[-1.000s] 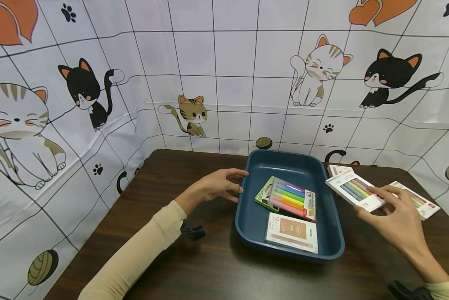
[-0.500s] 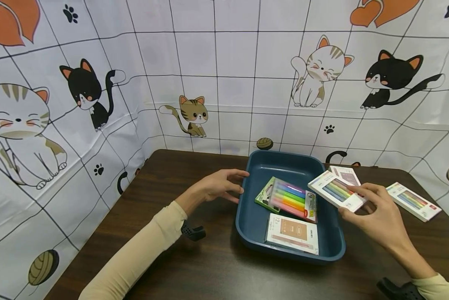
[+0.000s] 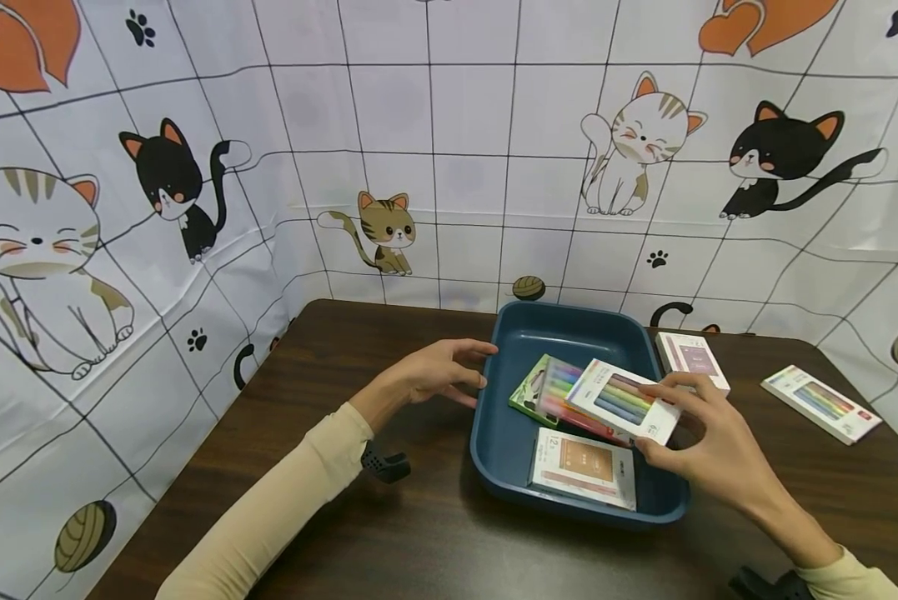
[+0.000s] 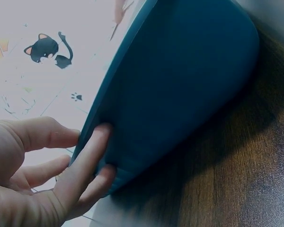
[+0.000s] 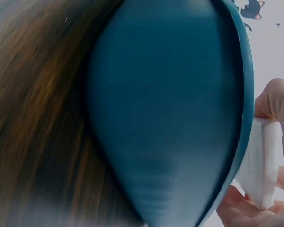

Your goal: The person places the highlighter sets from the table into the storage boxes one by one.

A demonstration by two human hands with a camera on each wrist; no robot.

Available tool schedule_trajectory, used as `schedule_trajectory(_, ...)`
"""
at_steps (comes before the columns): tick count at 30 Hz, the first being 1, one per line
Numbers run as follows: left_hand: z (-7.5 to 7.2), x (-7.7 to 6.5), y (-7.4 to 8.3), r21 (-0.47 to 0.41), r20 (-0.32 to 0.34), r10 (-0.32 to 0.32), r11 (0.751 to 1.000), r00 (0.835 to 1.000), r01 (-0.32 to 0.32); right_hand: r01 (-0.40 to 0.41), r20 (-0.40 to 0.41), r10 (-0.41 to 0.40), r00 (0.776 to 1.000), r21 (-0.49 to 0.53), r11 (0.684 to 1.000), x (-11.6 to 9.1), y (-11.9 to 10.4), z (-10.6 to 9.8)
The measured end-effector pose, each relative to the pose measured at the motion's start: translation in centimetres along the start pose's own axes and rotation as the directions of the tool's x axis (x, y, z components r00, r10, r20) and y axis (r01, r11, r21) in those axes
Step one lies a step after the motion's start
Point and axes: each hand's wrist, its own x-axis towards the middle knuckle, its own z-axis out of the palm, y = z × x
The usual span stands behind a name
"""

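My right hand (image 3: pixel 719 450) pinches a white box of coloured pens (image 3: pixel 624 402) by its right end, thumb on the near side and fingers on the far side. The box is tilted above the blue tray (image 3: pixel 579 321), overlapping a clear pack of rainbow-coloured pens (image 3: pixel 561 387). Under that pack lies a green packet (image 3: pixel 527 392). A white and tan box marked 12 (image 3: pixel 584 467) lies at the tray's near end. At the left rim, my left hand (image 3: pixel 437 371) touches the tray with relaxed fingers; its fingertips (image 4: pixel 102 135) rest against the outer wall.
On the dark wooden table (image 3: pixel 418 533), right of the tray, lie a white box with a pinkish panel (image 3: pixel 692 358) and another white box of coloured pens (image 3: pixel 822 404). A white cloth wall with printed cats (image 3: pixel 464 167) stands behind the table.
My right hand has carried the box of coloured pens leftward from beside the tray to over it, uncovering the pinkish-panel box. The left hand and tray have stayed put.
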Motion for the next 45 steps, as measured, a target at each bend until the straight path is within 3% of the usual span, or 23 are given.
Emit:
schedule_trajectory(11,0.1,0.0,0.1,0.013,0.000,0.009,1.000,1.000,-0.009,0.081,0.108,-0.079,0.991,-0.016,0.997,0.3,-1.5,1.8)
schedule_trajectory(17,0.0,0.2,0.0,0.013,-0.004,0.011,1.000,1.000,-0.011,0.143,0.127,-0.135,0.983,-0.059,0.988,0.7,-2.2,2.6)
schedule_trajectory(28,0.1,0.1,-0.2,0.004,-0.017,-0.006,1.000,1.000,0.006,0.132,0.185,-0.140,0.973,0.057,0.990,0.9,-2.5,3.7)
schedule_trajectory(45,-0.1,0.2,0.0,-0.006,0.010,0.004,1.000,1.000,-0.004,0.133,0.302,-0.127,0.945,-0.001,0.991,0.7,-2.9,2.7)
